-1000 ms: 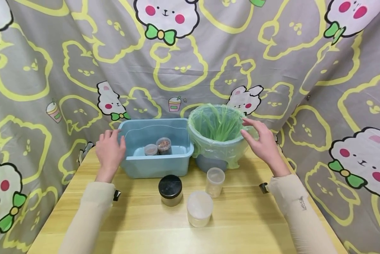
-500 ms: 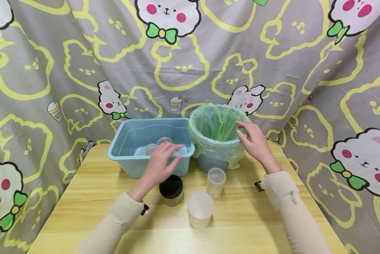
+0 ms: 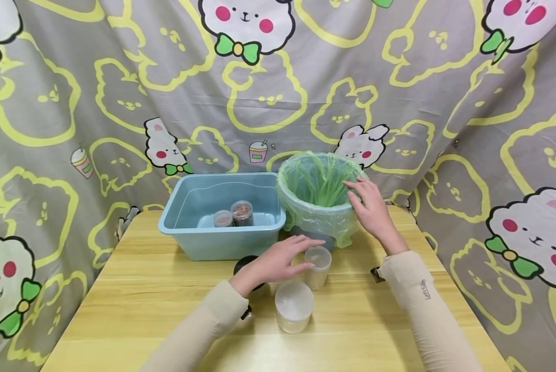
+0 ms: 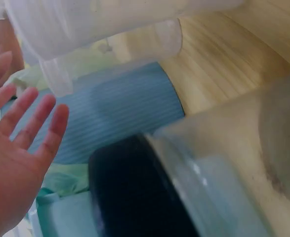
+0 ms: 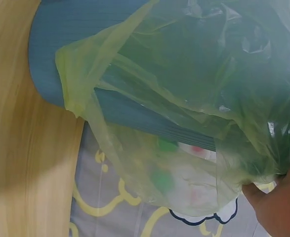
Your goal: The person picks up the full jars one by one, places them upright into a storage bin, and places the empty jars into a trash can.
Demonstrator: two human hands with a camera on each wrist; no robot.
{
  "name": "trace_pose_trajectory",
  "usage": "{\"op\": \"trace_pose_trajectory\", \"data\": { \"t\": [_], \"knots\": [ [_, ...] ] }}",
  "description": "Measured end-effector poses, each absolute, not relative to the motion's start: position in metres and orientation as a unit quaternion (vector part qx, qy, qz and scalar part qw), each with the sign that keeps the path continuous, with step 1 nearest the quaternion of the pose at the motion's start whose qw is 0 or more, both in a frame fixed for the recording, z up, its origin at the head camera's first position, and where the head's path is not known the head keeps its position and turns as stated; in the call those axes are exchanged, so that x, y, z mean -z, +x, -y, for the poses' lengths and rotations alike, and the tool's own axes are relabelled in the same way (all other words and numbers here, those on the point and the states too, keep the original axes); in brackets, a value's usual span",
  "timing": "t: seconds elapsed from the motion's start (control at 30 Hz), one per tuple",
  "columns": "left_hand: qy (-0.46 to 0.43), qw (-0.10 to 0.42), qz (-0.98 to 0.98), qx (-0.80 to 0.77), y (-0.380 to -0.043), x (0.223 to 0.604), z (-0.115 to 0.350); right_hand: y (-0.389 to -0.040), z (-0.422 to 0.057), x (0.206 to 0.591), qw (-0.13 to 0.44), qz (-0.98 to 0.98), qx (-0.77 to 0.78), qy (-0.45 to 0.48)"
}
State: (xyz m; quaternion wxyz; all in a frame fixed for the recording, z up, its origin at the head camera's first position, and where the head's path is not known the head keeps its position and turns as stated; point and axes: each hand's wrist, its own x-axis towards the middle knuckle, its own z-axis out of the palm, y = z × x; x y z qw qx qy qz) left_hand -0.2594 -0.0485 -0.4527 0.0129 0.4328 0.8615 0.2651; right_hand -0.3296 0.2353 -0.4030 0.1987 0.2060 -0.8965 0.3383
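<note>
In the head view the left hand (image 3: 282, 258), its fingers spread and nearly straight and holding nothing, is beside a clear cup (image 3: 321, 267) just below the frame's centre. The left wrist view shows its bare palm at the left edge. A white-lidded jar (image 3: 294, 306) stands just below the hand; a black-lidded jar (image 4: 140, 187) is partly hidden behind its wrist.

Right of centre, the right hand (image 3: 373, 209) is at the rim of a blue bin (image 5: 43, 59) lined with a green bag (image 3: 345, 227). Its thumb stands apart from loosely extended fingers; whether they touch the bag I cannot tell.

Left of the bin, a blue tub (image 3: 227, 246) on the wooden counter (image 3: 120, 310) holds two small jars (image 3: 242, 214).
</note>
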Motion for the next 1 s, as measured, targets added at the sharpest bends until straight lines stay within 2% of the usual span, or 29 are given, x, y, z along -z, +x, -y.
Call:
{"op": "trace_pose_trajectory", "data": {
  "t": [0.1,0.4,0.6,1.0],
  "knots": [
    [0.436,0.028,-0.864,-0.249,-0.264,0.454,0.042,-0.331,-0.235,0.404,0.2,0.897,-0.337,0.204],
    [0.42,0.024,-0.881,-0.215,-0.272,0.46,0.031,-0.333,-0.236,0.408,0.211,0.893,-0.337,0.208],
    [0.402,0.041,-0.89,-0.212,-0.272,0.463,0.027,-0.332,-0.236,0.409,0.204,0.895,-0.342,0.202],
    [0.388,0.041,-0.899,-0.199,-0.269,0.464,0.025,-0.331,-0.235,0.409,0.212,0.891,-0.347,0.203]
  ]
}}
